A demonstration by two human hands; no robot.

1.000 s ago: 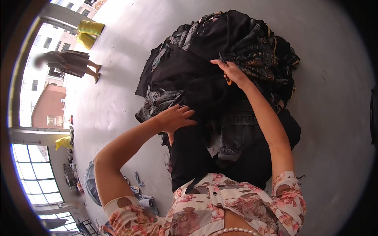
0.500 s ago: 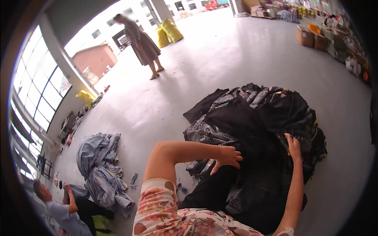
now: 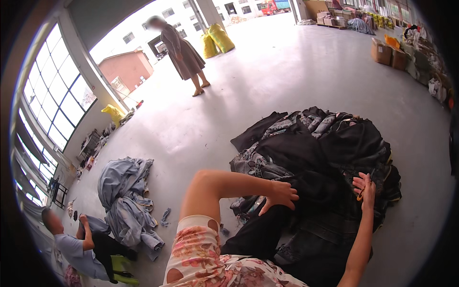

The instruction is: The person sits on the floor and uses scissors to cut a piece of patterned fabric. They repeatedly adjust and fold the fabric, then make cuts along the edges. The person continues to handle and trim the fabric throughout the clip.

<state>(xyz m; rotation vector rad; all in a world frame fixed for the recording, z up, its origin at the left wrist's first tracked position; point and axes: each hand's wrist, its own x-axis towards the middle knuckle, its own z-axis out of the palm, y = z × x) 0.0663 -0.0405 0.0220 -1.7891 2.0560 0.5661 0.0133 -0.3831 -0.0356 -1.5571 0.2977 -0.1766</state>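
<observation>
A large heap of black and dark grey garments [image 3: 306, 148], denim by its look, lies on the floor in front of me. My left hand [image 3: 281, 195] rests on black cloth at the near side of the heap, thumb and fingers spread. My right hand [image 3: 366, 189] is over the heap's right part, with its fingers partly curled. Against its palm shows the orange loop of what looks like small scissors [image 3: 360, 195]; their blades are hidden. Beneath the right hand lies a dark denim piece [image 3: 320, 234], stretched toward my lap.
A pile of light blue denim [image 3: 126, 201] lies to the left, beside a seated person [image 3: 79, 248] on a green stool [image 3: 123, 270]. Another person [image 3: 184, 55] stands farther off, near yellow sacks [image 3: 220, 38]. Cardboard boxes [image 3: 381, 51] and bundles line the far right.
My right hand has turned, its fingers now pointing left, and the orange loop has come into sight. The left hand stays on the black cloth. The whole view has shifted slightly.
</observation>
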